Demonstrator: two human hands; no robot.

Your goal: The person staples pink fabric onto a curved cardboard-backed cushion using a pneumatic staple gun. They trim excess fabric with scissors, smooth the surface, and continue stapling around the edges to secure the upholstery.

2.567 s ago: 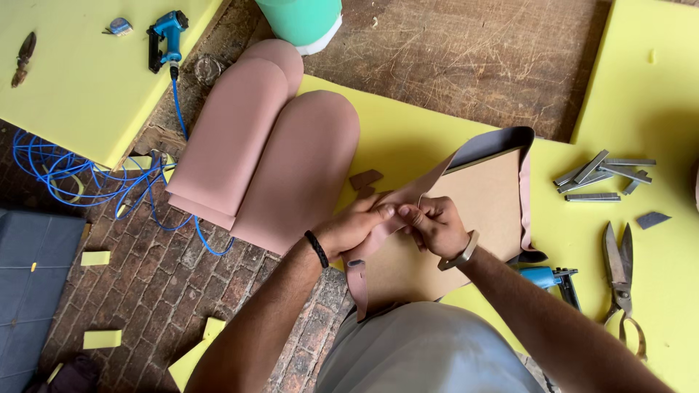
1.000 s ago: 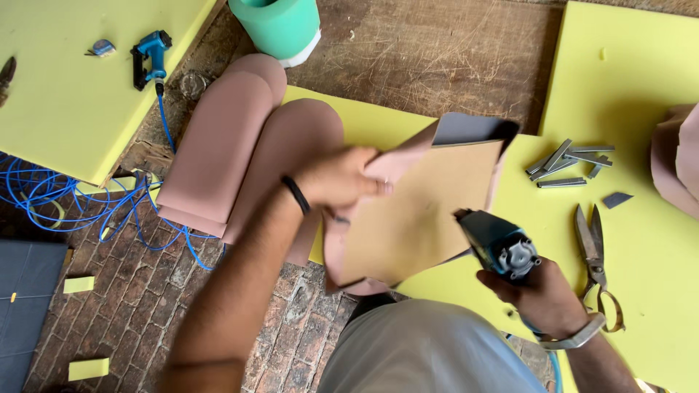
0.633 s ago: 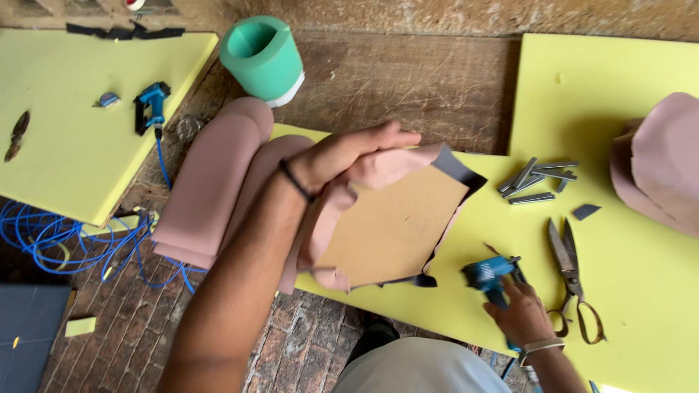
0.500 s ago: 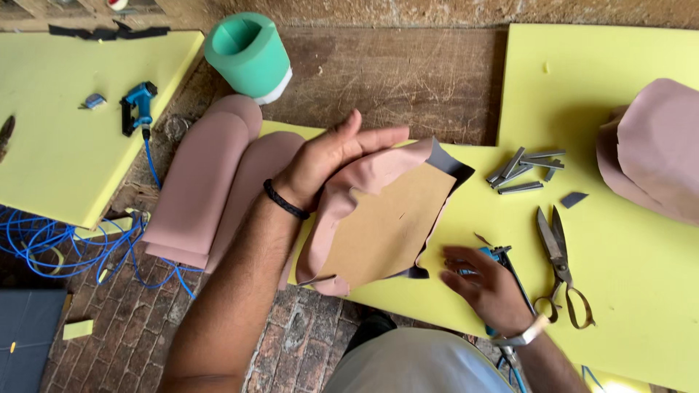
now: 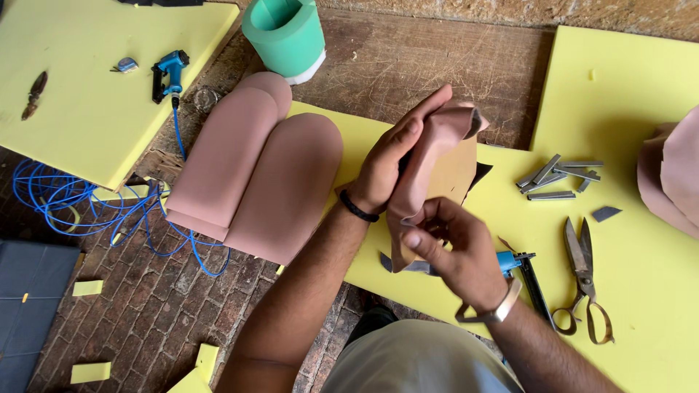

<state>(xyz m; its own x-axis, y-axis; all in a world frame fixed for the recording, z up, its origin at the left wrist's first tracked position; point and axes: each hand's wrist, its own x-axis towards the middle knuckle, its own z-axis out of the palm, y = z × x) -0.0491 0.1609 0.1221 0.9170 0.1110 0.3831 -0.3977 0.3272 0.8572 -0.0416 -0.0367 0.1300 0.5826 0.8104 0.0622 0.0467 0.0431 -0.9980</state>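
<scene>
Both hands wrapping pink cover material around a cardboard panel

The cardboard panel (image 5: 455,175) stands on edge over the yellow foam sheet (image 5: 510,218); the left hand (image 5: 386,164) has its grip clenched on the pink cover material (image 5: 429,156), and the right hand (image 5: 451,247) pinches the flap below. To do this well, I'd keep the material taut and flat at the edge. Right of the panel lie staple strips (image 5: 557,178), scissors (image 5: 582,280) and a blue stapler (image 5: 520,269); left, two covered pads (image 5: 255,175).

Scissors (image 5: 582,280) (beside staple strips (image 5: 557,177))
</scene>
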